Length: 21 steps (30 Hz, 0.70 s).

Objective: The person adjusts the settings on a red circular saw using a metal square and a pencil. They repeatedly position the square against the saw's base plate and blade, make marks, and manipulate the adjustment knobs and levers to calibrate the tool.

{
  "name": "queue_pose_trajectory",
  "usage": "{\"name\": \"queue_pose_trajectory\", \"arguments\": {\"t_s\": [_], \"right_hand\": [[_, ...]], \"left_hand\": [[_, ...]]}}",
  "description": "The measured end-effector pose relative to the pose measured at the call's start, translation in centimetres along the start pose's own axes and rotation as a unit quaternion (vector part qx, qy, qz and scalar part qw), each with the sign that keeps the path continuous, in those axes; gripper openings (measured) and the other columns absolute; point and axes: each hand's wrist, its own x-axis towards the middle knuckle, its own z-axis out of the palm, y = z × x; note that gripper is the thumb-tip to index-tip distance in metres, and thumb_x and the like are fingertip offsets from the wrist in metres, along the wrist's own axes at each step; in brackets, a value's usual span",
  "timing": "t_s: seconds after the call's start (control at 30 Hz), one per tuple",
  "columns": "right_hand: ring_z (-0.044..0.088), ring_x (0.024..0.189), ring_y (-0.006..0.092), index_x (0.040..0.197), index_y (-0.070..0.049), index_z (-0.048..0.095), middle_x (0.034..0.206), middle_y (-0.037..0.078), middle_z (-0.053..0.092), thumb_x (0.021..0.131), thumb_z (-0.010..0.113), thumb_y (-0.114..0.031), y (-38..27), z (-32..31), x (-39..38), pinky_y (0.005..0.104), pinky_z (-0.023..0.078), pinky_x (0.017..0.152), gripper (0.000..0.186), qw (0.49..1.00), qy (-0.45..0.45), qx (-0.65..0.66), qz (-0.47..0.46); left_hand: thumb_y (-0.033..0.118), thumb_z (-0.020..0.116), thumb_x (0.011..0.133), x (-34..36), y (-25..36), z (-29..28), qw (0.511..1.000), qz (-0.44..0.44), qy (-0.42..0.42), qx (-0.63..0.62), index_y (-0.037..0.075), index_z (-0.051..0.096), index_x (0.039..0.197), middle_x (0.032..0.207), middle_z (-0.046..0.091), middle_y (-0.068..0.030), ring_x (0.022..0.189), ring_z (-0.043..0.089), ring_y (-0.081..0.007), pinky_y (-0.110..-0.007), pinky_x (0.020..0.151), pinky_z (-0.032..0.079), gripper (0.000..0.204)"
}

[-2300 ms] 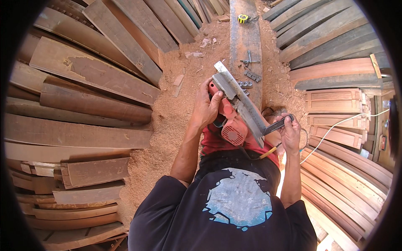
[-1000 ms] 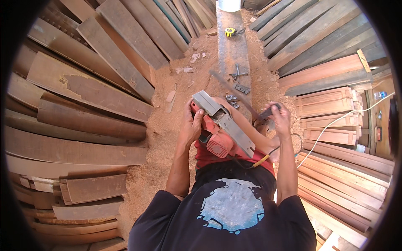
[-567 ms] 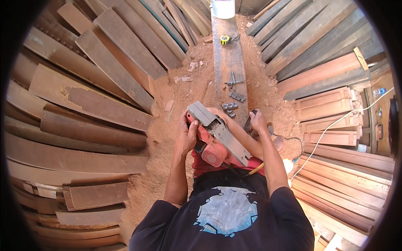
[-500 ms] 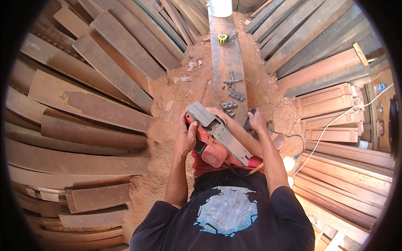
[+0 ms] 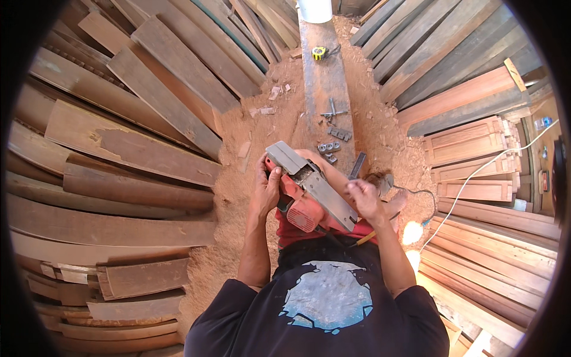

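A red electric hand planer (image 5: pixel 294 199) lies over my lap, its grey metal sole facing up and a gap showing midway along it. My left hand (image 5: pixel 269 183) is closed round its far left side, thumb on the body. By the planer's right end, my right hand (image 5: pixel 365 201) has its fingers curled together; whatever they may hold is too small to make out. Just beyond them is a dark flat bar (image 5: pixel 358 165), apart from the fingertips. A yellow-handled tool (image 5: pixel 364 239) rests at my lap, partly hidden.
Ahead, a sawdust-covered plank (image 5: pixel 324 89) bears a yellow tape measure (image 5: pixel 318 53), a T-shaped metal tool (image 5: pixel 332 109), small metal parts (image 5: pixel 329 147) and a white bucket (image 5: pixel 315 11). Leaning boards (image 5: pixel 137 146) line the left, wooden panels (image 5: pixel 467 143) the right. A white cable (image 5: pixel 476 172) crosses there.
My right hand has let go of the dark bar and drawn back toward the planer's right end, fingers curling. My left hand keeps its hold on the planer.
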Motion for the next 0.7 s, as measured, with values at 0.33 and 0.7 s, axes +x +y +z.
{"name": "queue_pose_trajectory", "arguments": {"t_s": [0.33, 0.7], "right_hand": [[0.057, 0.064, 0.0226, 0.082, 0.003, 0.064, 0.068, 0.015, 0.059, 0.105, 0.050, -0.027, -1.5, 2.7, -3.5, 0.0389, 0.045, 0.063, 0.040, 0.985, -0.003, -0.121, -0.124], [0.058, 0.082, 0.0479, 0.086, 0.005, 0.060, 0.080, 0.028, 0.059, 0.097, 0.058, -0.020, -12.7, 9.0, -11.0, 0.0538, 0.046, 0.077, 0.027, 0.928, 0.081, -0.206, -0.301]], "left_hand": [[0.036, 0.051, 0.104, -1.5, -0.9, -1.1, 0.993, -0.009, 0.011, 0.119, -0.010, 0.052, 0.129, 0.119, 0.062, -0.0204, 0.111, 0.059, -0.0271, -0.039, 0.097, 0.046, 0.053], [0.043, 0.047, 0.106, -1.9, 7.5, -5.9, 0.994, 0.099, -0.024, -0.030, -0.002, 0.059, 0.123, 0.110, 0.062, -0.0074, 0.104, 0.055, -0.0149, -0.031, 0.096, 0.044, 0.050]]}}
